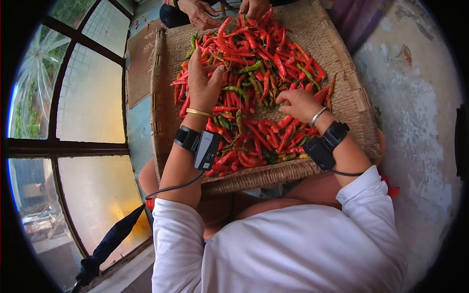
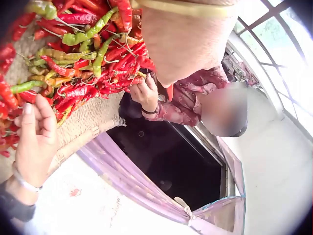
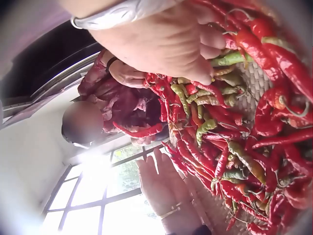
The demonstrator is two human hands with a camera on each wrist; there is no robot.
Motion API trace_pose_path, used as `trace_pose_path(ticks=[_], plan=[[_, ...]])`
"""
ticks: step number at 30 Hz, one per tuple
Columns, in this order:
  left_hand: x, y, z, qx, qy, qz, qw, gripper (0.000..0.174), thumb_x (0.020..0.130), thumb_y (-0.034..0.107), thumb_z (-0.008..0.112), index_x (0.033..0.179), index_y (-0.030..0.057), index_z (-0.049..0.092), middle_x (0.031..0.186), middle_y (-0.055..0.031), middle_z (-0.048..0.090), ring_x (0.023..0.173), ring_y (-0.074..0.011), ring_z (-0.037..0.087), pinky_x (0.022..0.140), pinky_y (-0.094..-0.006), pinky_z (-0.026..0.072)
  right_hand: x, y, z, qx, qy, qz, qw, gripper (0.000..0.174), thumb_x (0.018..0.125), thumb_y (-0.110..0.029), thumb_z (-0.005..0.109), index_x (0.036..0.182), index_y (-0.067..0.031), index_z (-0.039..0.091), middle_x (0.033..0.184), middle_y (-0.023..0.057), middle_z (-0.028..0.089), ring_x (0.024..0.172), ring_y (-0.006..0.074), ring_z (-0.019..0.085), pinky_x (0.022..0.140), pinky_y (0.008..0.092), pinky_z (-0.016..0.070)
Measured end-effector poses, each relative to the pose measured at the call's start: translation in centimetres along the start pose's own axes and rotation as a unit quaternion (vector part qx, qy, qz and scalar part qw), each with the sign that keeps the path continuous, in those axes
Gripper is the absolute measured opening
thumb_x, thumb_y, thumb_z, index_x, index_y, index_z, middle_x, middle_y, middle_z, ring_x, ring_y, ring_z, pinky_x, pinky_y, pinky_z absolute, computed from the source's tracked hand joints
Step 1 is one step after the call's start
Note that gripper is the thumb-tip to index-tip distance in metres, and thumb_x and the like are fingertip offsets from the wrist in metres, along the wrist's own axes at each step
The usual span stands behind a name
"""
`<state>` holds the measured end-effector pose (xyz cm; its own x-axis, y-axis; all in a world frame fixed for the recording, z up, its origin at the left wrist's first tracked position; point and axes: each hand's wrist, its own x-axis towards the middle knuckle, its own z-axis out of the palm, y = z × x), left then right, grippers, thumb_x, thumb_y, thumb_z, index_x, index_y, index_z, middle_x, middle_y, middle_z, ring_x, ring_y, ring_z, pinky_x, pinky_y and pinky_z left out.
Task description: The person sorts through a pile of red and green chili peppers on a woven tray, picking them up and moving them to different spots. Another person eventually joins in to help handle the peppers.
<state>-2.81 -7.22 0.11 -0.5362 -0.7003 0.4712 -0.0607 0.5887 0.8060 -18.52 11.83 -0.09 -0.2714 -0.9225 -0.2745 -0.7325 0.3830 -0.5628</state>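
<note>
The left hand [image 1: 204,84] is open: its fingers [image 3: 157,171] are held straight and close together, thumb out to the side, raised just over the left part of the heap. I can't see it gripping anything. The right hand [image 1: 297,103] is bent downward, its fingertips [image 3: 203,73] bunched together and dipped into the chillies [image 1: 264,53]. Whether they actually pinch one I cannot tell, since the tips are lost among the pods.

The chillies lie in a loose, tangled heap on a wide woven tray [image 1: 342,63] across the person's lap. Most are glossy red, long and thin, with a few green and yellowish ones mixed in, and many keep their stalks. At the far edge of the tray another person's hands [image 1: 200,12] rest at the heap.
</note>
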Motion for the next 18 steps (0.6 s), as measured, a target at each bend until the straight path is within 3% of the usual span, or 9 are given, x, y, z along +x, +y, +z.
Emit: trace_pose_path(ticks=[1, 2, 3, 4, 5, 7, 13, 18], plan=[[-0.5, 0.0, 0.3, 0.015, -0.015, 0.036, 0.999, 0.045, 0.075, 0.004, 0.06, 0.117, 0.0003, 0.043, 0.111, -0.0129, 0.048, 0.071, -0.0138, 0.059, 0.063, -0.0246, 0.0473, 0.0, -0.2, 0.3, 0.0, -0.001, 0.0, 1.0, 0.023, 0.074, -0.018, 0.061, 0.092, -0.0048, 0.06, 0.082, 0.0114, 0.062, 0.079, 0.0255, 0.059, 0.071, 0.036, 0.0468], [-1.0, 0.1, 0.7, -0.038, -0.099, -0.026, 0.994, 0.034, 0.074, 0.003, 0.061, 0.106, 0.0014, 0.052, 0.097, -0.0102, 0.055, 0.07, -0.0138, 0.058, 0.063, -0.0258, 0.0468, 0.1, -0.3, 0.7, -0.013, -0.046, -0.008, 0.999, 0.025, 0.074, -0.017, 0.06, 0.095, -0.0045, 0.06, 0.086, 0.0121, 0.062, 0.082, 0.0258, 0.059, 0.073, 0.0365, 0.0463], [-1.6, 1.3, 0.8, 0.011, -0.205, -0.045, 0.978, 0.025, 0.072, 0.004, 0.063, 0.096, 0.0034, 0.058, 0.084, -0.0096, 0.059, 0.069, -0.0186, 0.059, 0.063, -0.0288, 0.0467, 0.1, -0.3, 1.1, -0.025, -0.091, -0.015, 0.995, 0.027, 0.073, -0.016, 0.06, 0.097, -0.0043, 0.059, 0.089, 0.0128, 0.061, 0.085, 0.0261, 0.058, 0.075, 0.037, 0.0458], [-2.3, 2.2, 1.3, 0.056, -0.281, 0.064, 0.956, 0.022, 0.071, 0.009, 0.063, 0.092, 0.0043, 0.06, 0.081, -0.0108, 0.06, 0.07, -0.0255, 0.059, 0.064, -0.0334, 0.0468, 0.1, -0.3, 1.5, -0.026, -0.091, -0.015, 0.995, 0.027, 0.073, -0.016, 0.06, 0.097, -0.0043, 0.059, 0.089, 0.0128, 0.061, 0.085, 0.0261, 0.058, 0.075, 0.037, 0.0458], [-3.3, 1.8, 2.2, 0.125, -0.378, 0.095, 0.912, 0.023, 0.069, 0.013, 0.061, 0.092, 0.0075, 0.06, 0.085, -0.0114, 0.059, 0.074, -0.0298, 0.058, 0.066, -0.0371, 0.0466, 0.2, -0.1, 2.0, -0.03, -0.105, -0.029, 0.994, 0.028, 0.073, -0.015, 0.06, 0.098, -0.0045, 0.059, 0.09, 0.0132, 0.061, 0.086, 0.0266, 0.058, 0.075, 0.0373, 0.0455], [-5.2, 1.9, 3.6, 0.257, -0.526, 0.101, 0.805, 0.026, 0.069, 0.015, 0.061, 0.094, 0.0136, 0.059, 0.086, -0.0092, 0.06, 0.082, -0.0267, 0.058, 0.068, -0.0371, 0.0478, 0.3, 0.3, 2.5, -0.022, -0.122, -0.062, 0.99, 0.029, 0.071, -0.013, 0.06, 0.098, -0.0049, 0.059, 0.09, 0.0143, 0.06, 0.087, 0.0286, 0.057, 0.076, 0.0377, 0.0449], [-6.1, 2.2, 3.9, 0.251, -0.535, 0.094, 0.801, 0.03, 0.065, 0.016, 0.063, 0.095, 0.0139, 0.059, 0.085, -0.0072, 0.06, 0.079, -0.0265, 0.059, 0.066, -0.0369, 0.0476, 0.4, 1.1, 3.3, -0.029, -0.125, -0.116, 0.985, 0.027, 0.069, -0.019, 0.062, 0.091, -0.0029, 0.059, 0.087, 0.016, 0.06, 0.087, 0.0303, 0.056, 0.074, 0.0388, 0.0445], [-6.2, 1.9, 4.3, 0.235, -0.525, 0.076, 0.815, 0.031, 0.067, 0.015, 0.06, 0.098, 0.0162, 0.059, 0.087, -0.0085, 0.06, 0.082, -0.0266, 0.058, 0.068, -0.0372, 0.0476, 0.0, -0.4, 3.1, -0.083, -0.132, -0.07, 0.985, 0.029, 0.069, -0.02, 0.062, 0.092, -0.0035, 0.057, 0.088, 0.0164, 0.059, 0.088, 0.0309, 0.056, 0.074, 0.0392, 0.0445]])
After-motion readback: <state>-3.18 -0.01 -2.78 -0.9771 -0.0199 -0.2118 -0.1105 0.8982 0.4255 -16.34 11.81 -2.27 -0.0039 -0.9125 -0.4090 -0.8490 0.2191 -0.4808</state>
